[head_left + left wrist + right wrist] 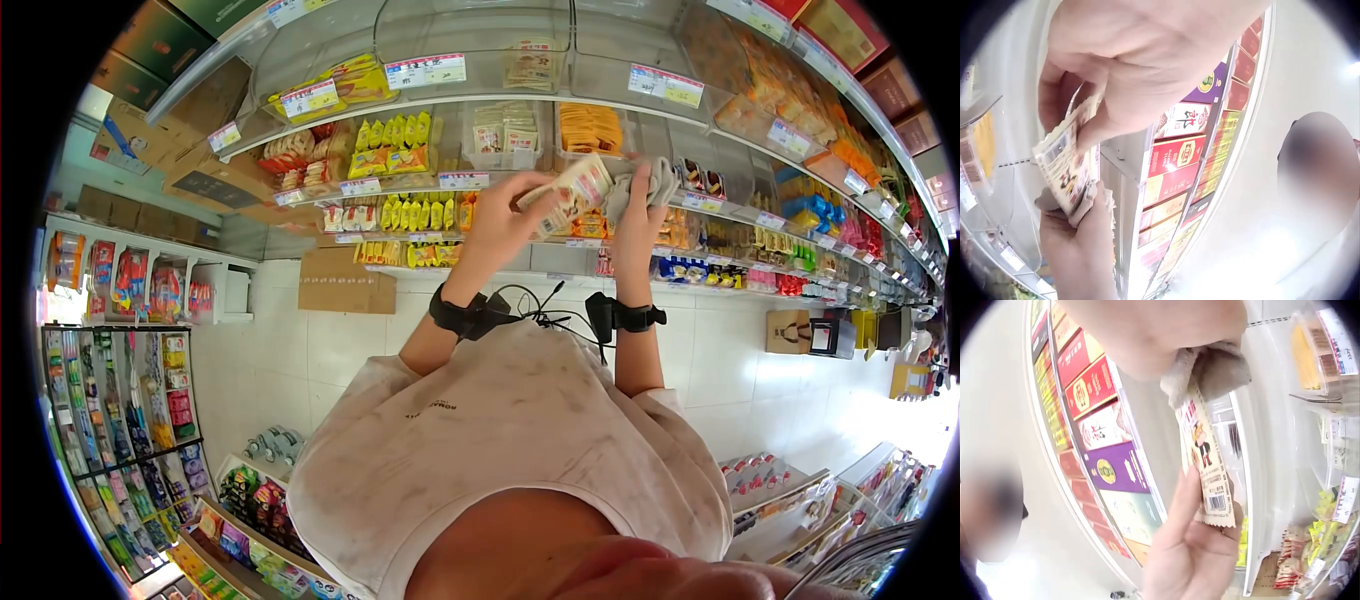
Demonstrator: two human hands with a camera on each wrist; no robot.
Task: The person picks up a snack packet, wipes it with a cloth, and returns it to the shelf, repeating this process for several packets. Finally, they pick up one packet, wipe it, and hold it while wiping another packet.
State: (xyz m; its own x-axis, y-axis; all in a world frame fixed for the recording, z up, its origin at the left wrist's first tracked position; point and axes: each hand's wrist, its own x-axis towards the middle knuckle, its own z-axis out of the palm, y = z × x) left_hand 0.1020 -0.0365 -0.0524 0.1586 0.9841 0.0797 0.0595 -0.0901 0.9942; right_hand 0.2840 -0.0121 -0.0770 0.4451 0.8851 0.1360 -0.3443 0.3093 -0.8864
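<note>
In the head view my left hand (503,228) pinches a cream snack packet (583,188) by one end, thumb on its face. The packet (1205,459) shows a small cartoon figure, red lettering and a barcode in the right wrist view. My right hand (634,240) grips a bunched grey cloth (648,186), which is pressed on the packet's other end. Seen from the left wrist, the right hand (1082,247) holds the cloth around the packet's lower edge. Both hands are raised in front of the shelves, close together.
Clear shelf bins (470,40) with price tags hold several kinds of snacks. A bin of similar cream packets (505,130) stands beside orange packets (590,128). Below, a cardboard box (346,281) sits on the white floor. Boxed goods (1175,156) line an upper shelf.
</note>
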